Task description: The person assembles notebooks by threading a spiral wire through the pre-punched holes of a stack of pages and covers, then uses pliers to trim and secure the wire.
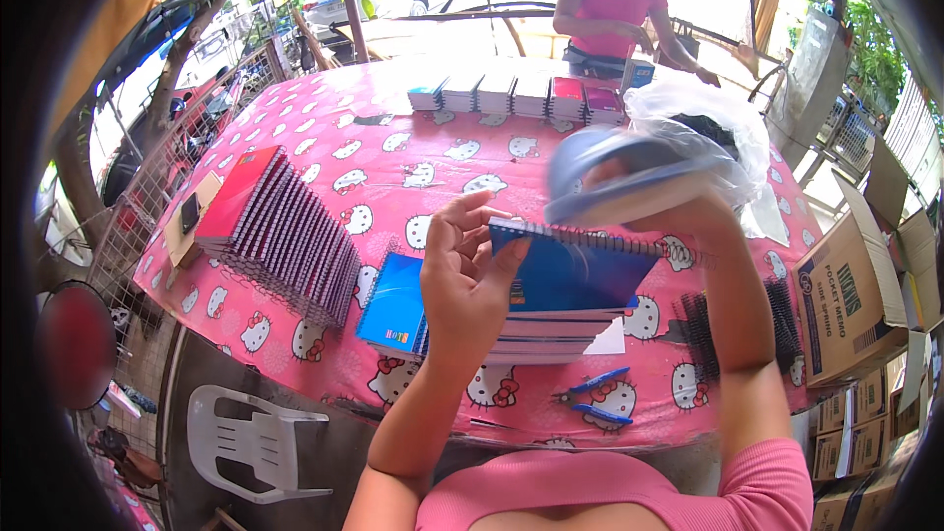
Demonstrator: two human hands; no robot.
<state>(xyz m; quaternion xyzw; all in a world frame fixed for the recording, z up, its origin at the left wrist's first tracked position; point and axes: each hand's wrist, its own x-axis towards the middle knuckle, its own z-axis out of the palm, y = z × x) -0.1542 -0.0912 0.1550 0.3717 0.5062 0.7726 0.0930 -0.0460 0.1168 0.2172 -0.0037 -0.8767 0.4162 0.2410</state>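
Note:
My left hand (467, 261) grips the left end of a blue notebook (580, 270), its thumb on the cover. A thin dark spiral coil (629, 241) runs along the notebook's far edge and sticks out past its right end. Above the coil, my right hand (664, 206) is smeared by motion and holds a blue slipper-like thing (634, 162) with a pale underside. Beneath the notebook lies a stack of pages (536, 334). More blue spiral notebooks (391, 305) lie left of my left wrist. Blue-handled pliers (602, 403) rest near the table's front edge.
Red spiral notebooks (275, 221) form a long stack at left. Bundled black coils (782, 324) lie by my right forearm. At the back stand a notebook row (511, 95), a clear plastic bag (674, 103) and a person in pink (610, 10). Cardboard boxes (841, 290) flank the right edge.

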